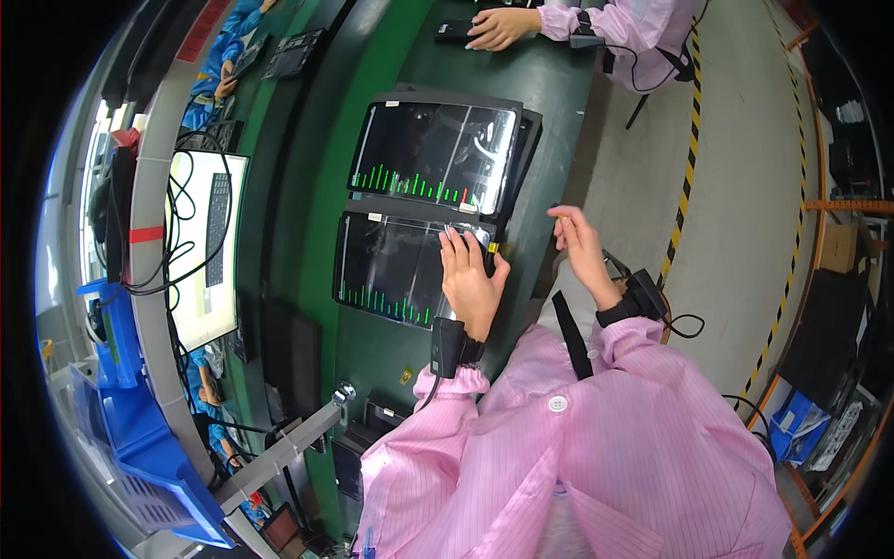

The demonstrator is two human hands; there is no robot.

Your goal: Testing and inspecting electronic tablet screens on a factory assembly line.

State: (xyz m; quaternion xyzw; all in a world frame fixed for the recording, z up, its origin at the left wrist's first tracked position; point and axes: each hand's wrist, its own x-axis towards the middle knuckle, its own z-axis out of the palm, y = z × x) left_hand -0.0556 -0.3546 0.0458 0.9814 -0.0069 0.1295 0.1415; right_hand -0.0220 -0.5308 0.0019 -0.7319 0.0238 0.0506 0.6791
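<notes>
1. Far to the left of the near panel [372,265], and lower in our view, we see a large blue bin [163,470]
2. Left of the near panel, we have a monitor [198,312] with a bright screen that shows a dark keyboard
3. The near panel itself, dark and glossy, lies on the green tabletop [363,347] in front of us, with a row of short green bars along its lower part
4. Below the near panel, a small yellow piece [407,375] lies on the tabletop
5. Just above the near panel, we see the far panel [428,140], also dark, with green bars and a single red one
6. On the right part of the near panel, our left hand [470,284] rests open, palm down with the fingers stretched out; a yellow tab [494,248] shows at the panel's right edge, beside the index finger
7. Well above the near panel, a co-worker's hand [503,30] lies over a black device [453,33]
8. Right of the near panel and apart from it, we hold our right hand [583,253] with its fingers partly bent; we cannot tell whether it grips anything
9. Farther right of the near panel, black-and-yellow tape [687,177] runs along the floor [643,177]
</notes>
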